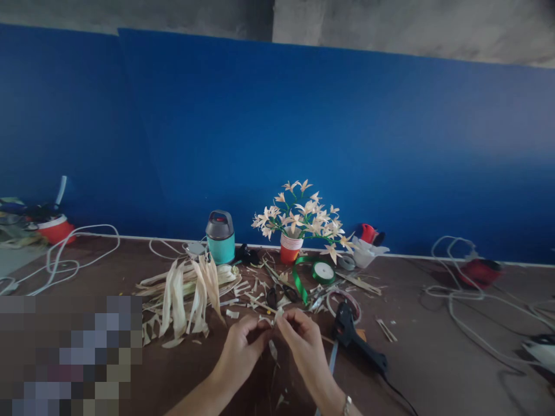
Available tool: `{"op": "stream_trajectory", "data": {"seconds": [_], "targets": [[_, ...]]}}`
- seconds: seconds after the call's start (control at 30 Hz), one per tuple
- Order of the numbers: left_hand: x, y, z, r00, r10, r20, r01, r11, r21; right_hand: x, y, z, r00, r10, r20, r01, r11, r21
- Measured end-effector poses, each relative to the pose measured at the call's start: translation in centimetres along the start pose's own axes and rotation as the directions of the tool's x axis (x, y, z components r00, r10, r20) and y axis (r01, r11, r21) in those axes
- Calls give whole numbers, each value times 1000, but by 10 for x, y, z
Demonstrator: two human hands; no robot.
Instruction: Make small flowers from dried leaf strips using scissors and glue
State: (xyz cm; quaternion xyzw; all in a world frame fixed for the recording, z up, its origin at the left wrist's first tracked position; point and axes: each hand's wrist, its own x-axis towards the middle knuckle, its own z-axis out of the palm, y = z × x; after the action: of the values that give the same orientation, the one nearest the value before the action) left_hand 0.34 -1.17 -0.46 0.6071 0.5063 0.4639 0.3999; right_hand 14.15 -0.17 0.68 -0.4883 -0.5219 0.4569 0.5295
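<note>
My left hand [246, 346] and my right hand [304, 342] meet low in the middle of the view, thumbs and fingertips pinched together. Between them is a small pale piece of dried husk [278, 315], mostly hidden by the fingers. Just beyond the fingertips lie husk scraps and a pair of dark-handled scissors [272, 297]. Long dried husks [176, 297] are heaped to the left of my left hand. A black glue gun [358, 341] rests close to the right of my right hand.
Husk flowers [299, 219] stand in red-and-white paper cups [291, 247] at the back. Nearby are a turquoise container [221, 245], a green ribbon spool [323, 271] and a tape roll [356, 306]. White cables [453, 306] run along the right; a blue partition [277, 133] rises behind.
</note>
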Motion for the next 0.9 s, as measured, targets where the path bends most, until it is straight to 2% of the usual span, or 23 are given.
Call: {"op": "stream_trajectory", "data": {"seconds": [0.33, 0.7, 0.9], "targets": [[-2, 7, -1, 995, 103, 1, -103, 991, 91, -1, -3, 1, 1000, 2, 17, -2, 1000, 12], [-4, 4, -1, 978, 209, -13, -199, 949, 245, -1, -1, 2, 1000, 6, 16, -6, 1000, -8], [-4, 5, 0, 980, 201, -6, -195, 957, 213, -2, -3, 0, 991, 75, 110, -84, 993, 87]]}}
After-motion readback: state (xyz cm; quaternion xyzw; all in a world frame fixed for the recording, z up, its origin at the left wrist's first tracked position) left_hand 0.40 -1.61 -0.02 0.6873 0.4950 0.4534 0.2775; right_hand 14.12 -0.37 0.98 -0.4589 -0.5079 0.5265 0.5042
